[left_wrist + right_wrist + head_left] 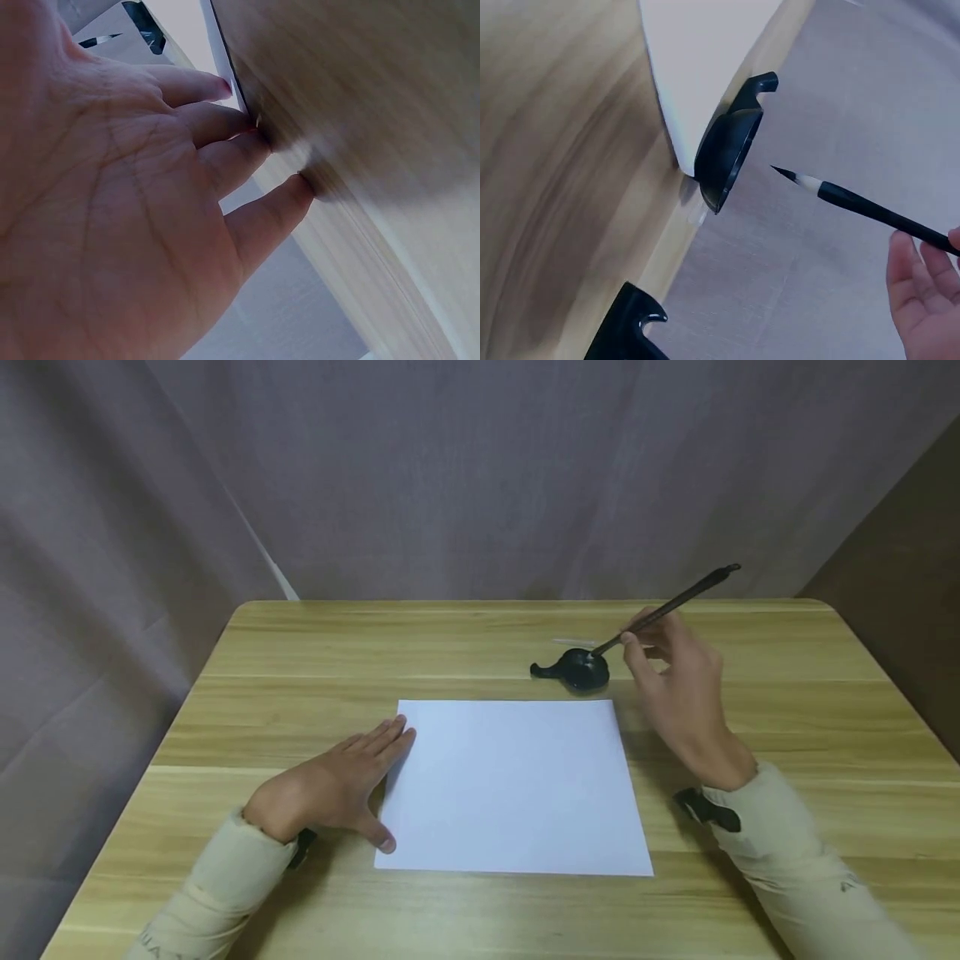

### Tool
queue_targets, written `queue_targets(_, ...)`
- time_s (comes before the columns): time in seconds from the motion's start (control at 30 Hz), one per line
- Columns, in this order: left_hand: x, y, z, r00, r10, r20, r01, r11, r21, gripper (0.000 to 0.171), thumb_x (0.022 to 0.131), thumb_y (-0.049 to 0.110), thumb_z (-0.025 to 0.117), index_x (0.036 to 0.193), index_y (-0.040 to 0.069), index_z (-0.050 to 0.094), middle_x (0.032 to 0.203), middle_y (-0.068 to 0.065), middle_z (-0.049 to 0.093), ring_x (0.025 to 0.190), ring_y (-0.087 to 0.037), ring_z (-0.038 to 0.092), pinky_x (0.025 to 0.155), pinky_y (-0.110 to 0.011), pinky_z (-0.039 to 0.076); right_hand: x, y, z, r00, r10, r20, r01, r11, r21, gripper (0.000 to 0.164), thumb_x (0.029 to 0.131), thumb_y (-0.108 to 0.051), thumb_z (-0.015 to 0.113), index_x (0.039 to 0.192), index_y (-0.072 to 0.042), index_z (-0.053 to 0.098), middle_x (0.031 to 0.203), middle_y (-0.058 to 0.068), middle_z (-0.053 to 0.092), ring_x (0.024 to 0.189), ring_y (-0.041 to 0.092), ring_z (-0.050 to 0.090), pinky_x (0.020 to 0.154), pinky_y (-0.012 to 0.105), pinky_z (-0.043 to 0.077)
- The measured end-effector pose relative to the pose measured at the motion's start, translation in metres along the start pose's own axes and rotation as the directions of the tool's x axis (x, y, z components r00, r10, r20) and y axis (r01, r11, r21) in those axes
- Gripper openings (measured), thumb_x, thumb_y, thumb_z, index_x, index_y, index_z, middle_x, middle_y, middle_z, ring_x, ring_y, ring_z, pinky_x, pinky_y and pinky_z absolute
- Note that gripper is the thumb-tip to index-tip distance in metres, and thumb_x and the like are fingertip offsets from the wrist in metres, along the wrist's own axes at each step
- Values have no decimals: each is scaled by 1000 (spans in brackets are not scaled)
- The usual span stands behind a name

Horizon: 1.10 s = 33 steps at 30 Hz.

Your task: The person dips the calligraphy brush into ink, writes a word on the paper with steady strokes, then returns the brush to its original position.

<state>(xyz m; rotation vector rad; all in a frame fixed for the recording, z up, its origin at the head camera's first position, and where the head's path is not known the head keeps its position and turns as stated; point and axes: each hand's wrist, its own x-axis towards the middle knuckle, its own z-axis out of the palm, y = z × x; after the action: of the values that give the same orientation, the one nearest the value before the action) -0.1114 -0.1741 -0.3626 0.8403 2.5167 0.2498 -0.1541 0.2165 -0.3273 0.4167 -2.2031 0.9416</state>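
A writing brush [678, 602] with a dark handle is pinched by my right hand [678, 685], slanting up to the right. Its bristles [799, 178] are white at the base and black at the pointed tip. In the right wrist view the tip stands apart from the black ink dish [583, 670], just over its open side. The dish has a short curved handle pointing left. My left hand [337, 785] rests on the left edge of the white sheet of paper [517, 789] with fingers [270, 217] extended and thumb spread.
A thin clear strip [573, 642] lies just behind the ink dish. The wooden table [315, 668] ends at a grey curtain [465, 485] at the back. A black hooked piece [626, 326] shows at the bottom of the right wrist view.
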Motion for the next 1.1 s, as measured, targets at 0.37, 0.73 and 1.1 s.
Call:
queue_targets(0.37, 2, 2, 3, 1000, 20, -11, -20, 1000, -14, 139, 60, 63, 86, 160, 6, 9, 166, -16, 0, 153, -30, 2, 121, -54, 13, -3, 11, 3, 996, 93, 15, -92, 995, -45, 12, 94, -6, 66, 104, -1, 68, 98, 9, 74, 86, 1, 65, 77, 7, 50)
queue_targets(0.73, 0, -4, 4, 998, 35, -51, -37, 999, -34, 132, 68, 71, 75, 160, 6, 5, 166, -14, -4, 153, -31, -2, 122, -51, 12, -10, 16, 9, 997, 75, 7, -75, 997, 3, 12, 92, 0, 64, 103, 4, 67, 94, 12, 73, 81, 11, 71, 75, 4, 49)
queue_targets(1.1, -1, -6, 4, 999, 29, -30, -30, 999, -32, 130, 71, 67, 76, 160, 6, 4, 166, -13, -5, 153, -31, -2, 122, -52, 11, -11, 18, 13, 997, 71, 24, -72, 996, 58, 13, 91, 1, 65, 104, 6, 66, 94, 13, 73, 82, -17, 59, 75, 6, 50)
